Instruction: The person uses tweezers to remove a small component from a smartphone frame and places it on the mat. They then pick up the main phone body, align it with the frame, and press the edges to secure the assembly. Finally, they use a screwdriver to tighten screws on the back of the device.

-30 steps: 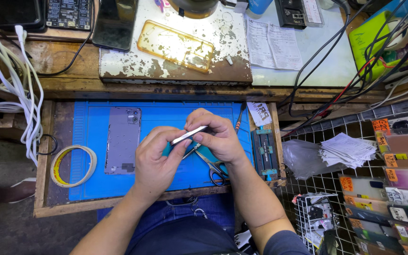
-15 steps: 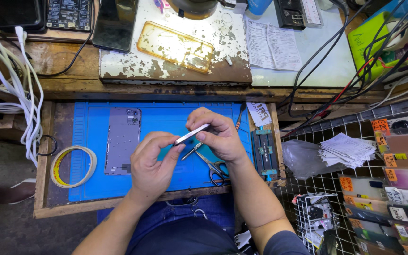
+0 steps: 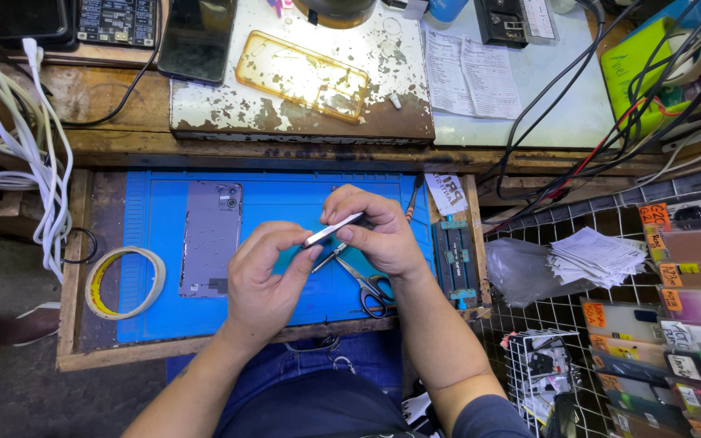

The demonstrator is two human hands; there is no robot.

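Note:
Both my hands meet over a blue work mat (image 3: pixel 277 199). My left hand (image 3: pixel 265 280) and my right hand (image 3: pixel 379 231) together hold a thin flat silvery piece (image 3: pixel 330 230), seen edge-on, one hand at each end. Below that piece a slim metal tool, perhaps tweezers (image 3: pixel 328 259), pokes out between my hands; which hand holds it is unclear. A pair of scissors (image 3: pixel 371 288) lies on the mat under my right wrist. A grey phone back (image 3: pixel 211 237) with a camera cut-out lies flat on the mat, left of my hands.
A roll of tape (image 3: pixel 123 280) sits left of the mat beside white cables (image 3: pixel 30 154). On the bench behind lie a yellow clear phone case (image 3: pixel 302 75), a dark phone (image 3: pixel 196 36) and papers (image 3: pixel 468 73). Wire racks (image 3: pixel 659 324) of packets stand right.
My hands have barely shifted; the silvery piece stays held between them at almost the same tilt.

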